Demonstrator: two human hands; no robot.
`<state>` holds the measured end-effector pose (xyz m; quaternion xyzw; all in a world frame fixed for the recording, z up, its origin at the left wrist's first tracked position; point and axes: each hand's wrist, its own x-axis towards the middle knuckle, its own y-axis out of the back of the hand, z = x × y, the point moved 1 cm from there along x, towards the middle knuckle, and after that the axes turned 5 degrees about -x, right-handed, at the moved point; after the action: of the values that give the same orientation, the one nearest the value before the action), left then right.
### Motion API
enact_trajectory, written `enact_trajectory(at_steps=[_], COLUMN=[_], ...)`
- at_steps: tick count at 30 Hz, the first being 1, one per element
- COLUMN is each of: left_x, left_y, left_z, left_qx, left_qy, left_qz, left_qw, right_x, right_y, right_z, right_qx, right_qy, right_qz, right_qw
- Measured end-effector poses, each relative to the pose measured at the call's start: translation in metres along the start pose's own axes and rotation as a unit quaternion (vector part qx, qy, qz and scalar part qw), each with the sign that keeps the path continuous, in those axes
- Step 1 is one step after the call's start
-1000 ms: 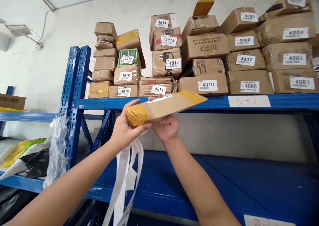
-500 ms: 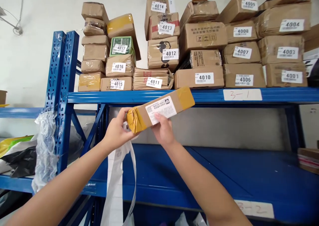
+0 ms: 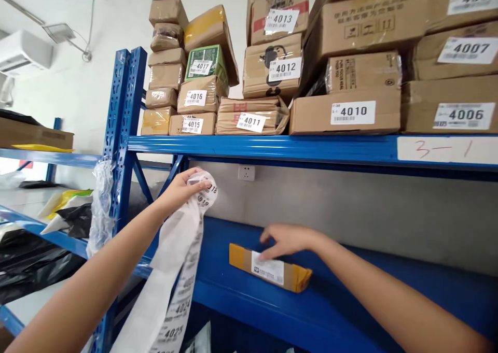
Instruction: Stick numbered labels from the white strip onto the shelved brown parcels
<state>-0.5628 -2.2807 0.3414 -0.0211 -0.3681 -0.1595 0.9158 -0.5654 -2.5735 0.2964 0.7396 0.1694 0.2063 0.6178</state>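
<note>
A long flat cardboard parcel (image 3: pixel 268 268) with yellow tape at both ends and a white label lies on the lower blue shelf (image 3: pixel 350 306). My right hand (image 3: pixel 287 239) rests over its far edge, fingers spread and lying flat. My left hand (image 3: pixel 179 189) is raised to the left, fingers closed on the top of a long white strip of numbered labels (image 3: pixel 175 270) that hangs down past the shelf edge; numbers such as 4018 show on it.
The upper blue shelf (image 3: pixel 272 148) carries several stacked brown boxes labelled 4006 to 4017, with box 4011 (image 3: pixel 251 117) directly above. A blue upright post (image 3: pixel 120 135) wrapped in clear plastic stands at left. Bags lie on a neighbouring shelf at far left.
The parcel, held up in both hands before, now lies on the lower shelf. My right hand went down with it; my left let it go and keeps only the label strip.
</note>
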Motion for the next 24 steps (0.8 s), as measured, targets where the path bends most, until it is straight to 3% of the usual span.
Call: enact_trajectory(at_steps=[2, 4, 6, 8, 12, 17, 21, 24], left_x=[-0.003, -0.005, -0.008, -0.011, -0.022, -0.034, -0.033, -0.022], left_y=[-0.022, -0.041, -0.055, -0.063, -0.067, -0.068, -0.06, -0.049], left_z=[-0.004, -0.011, -0.016, -0.02, -0.019, -0.008, 0.01, 0.026], left_qx=[-0.061, -0.093, -0.1, -0.073, 0.036, 0.011, 0.113, 0.08], left_qy=[-0.012, -0.011, -0.023, -0.059, -0.084, -0.111, -0.162, -0.189], left_qz=[0.02, 0.027, 0.034, 0.047, 0.067, 0.064, 0.09, 0.09], left_qw=[0.998, 0.995, 0.994, 0.994, 0.994, 0.992, 0.976, 0.975], right_x=[0.006, 0.01, 0.013, 0.014, 0.008, 0.003, 0.004, 0.007], right_y=[0.009, 0.017, 0.022, 0.024, 0.024, 0.03, 0.044, 0.06], right_z=[-0.016, -0.038, -0.058, -0.069, -0.071, -0.076, -0.099, -0.119], right_qx=[0.112, 0.246, 0.321, 0.345, 0.356, 0.382, 0.32, 0.263], right_qy=[0.081, 0.175, 0.235, 0.254, 0.25, 0.264, 0.298, 0.32], right_qz=[0.137, 0.257, 0.315, 0.345, 0.376, 0.41, 0.455, 0.496], right_qw=[0.981, 0.918, 0.862, 0.835, 0.818, 0.785, 0.776, 0.763])
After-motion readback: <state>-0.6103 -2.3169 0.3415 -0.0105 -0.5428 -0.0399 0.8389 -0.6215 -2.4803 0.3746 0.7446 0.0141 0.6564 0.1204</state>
